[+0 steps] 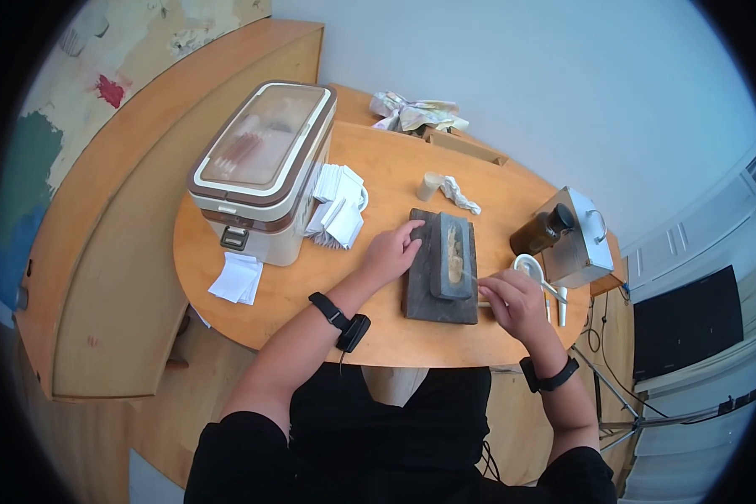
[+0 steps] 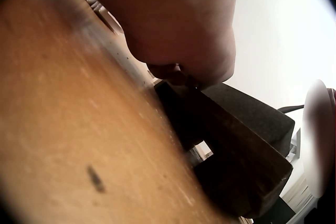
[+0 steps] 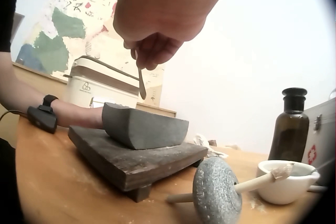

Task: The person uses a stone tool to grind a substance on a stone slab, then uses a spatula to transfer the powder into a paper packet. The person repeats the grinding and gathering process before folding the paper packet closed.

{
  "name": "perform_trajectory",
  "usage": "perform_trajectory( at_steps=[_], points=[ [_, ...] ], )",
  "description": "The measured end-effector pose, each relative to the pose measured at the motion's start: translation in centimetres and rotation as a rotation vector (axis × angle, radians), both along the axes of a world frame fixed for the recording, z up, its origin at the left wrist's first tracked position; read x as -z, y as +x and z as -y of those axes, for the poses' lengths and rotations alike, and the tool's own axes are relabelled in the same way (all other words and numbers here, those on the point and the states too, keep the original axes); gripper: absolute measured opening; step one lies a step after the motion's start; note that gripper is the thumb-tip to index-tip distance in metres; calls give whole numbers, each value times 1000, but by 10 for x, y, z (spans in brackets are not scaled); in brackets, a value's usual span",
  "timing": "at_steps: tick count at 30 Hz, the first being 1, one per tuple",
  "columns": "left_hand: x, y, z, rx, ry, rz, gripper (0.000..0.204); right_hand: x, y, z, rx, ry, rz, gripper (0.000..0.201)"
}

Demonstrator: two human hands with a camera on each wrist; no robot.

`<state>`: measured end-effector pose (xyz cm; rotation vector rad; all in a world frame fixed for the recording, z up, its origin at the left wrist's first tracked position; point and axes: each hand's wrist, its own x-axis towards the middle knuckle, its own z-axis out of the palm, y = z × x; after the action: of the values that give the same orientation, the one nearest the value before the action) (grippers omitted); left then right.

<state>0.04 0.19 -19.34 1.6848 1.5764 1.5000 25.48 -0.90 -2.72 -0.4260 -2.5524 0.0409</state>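
Note:
A grey stone trough (image 1: 455,290) with light brown powder in its hollow stands on a dark, low wooden board (image 1: 420,290). At the board's left edge, my left hand (image 1: 392,254) grips the wood with bent fingers, beside the trough. My right hand (image 1: 517,304) is just right of the trough's near end, pinching a thin metal spatula (image 3: 142,85). In the right wrist view the spatula's flat tip points down above the trough (image 3: 152,129). The left wrist view shows the left hand (image 2: 178,29) against the board (image 2: 241,145), its fingertips partly hidden.
A stone wheel on a wooden rod (image 3: 216,192) lies near a white mortar (image 3: 283,184). Brown bottle (image 1: 533,235) and metal case (image 1: 580,239) stand right. Left are a large lidded box (image 1: 256,160) and white papers (image 1: 338,210); a small cup (image 1: 430,186) and crumpled tissue (image 1: 459,195) are behind.

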Motion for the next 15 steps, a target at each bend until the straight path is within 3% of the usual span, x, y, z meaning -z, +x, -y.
perform_trajectory(
  at_steps=[9,15],
  points=[
    [3,1,-1,-11,-8,-10,38,31,-3,-22,-35,29,50,15],
    [3,0,-2,5,3,21,39,16,3,-4,-31,-36,15,14]
  ],
)
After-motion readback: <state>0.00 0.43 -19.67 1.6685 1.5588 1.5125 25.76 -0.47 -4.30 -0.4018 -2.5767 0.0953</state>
